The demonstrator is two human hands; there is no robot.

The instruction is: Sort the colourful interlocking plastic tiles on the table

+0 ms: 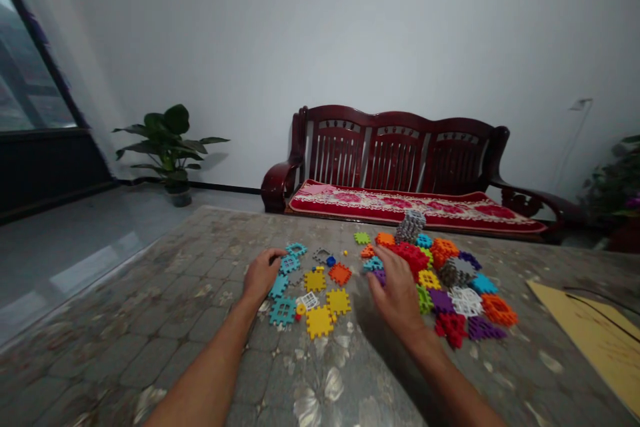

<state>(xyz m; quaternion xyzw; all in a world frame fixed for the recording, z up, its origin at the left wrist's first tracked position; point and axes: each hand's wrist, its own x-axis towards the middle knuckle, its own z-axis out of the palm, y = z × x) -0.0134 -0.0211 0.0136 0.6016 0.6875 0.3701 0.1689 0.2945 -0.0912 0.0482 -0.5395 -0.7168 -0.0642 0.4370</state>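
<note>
My left hand [263, 275] rests at the left edge of a loose group of interlocking plastic tiles, fingers bent and thumb a little apart. Its fingertips are beside a teal window-frame tile [290, 263], and I cannot make out whether they touch it. Close by lie another teal tile [283, 311], yellow tiles [320, 321], an orange tile [340, 273] and a white lattice tile [309, 301]. My right hand [397, 290] is open, fingers extended and thumb spread, at the left side of a mixed heap of tiles. It partly covers a red stack [413, 257] and purple pieces.
Grey stacked tiles [411, 225] stand at the back of the heap. A yellow sheet [590, 340] with a dark cord lies at the right on the patterned tablecloth [200, 320]. Beyond the table are a wooden bench [395, 153] and a potted plant [173, 147].
</note>
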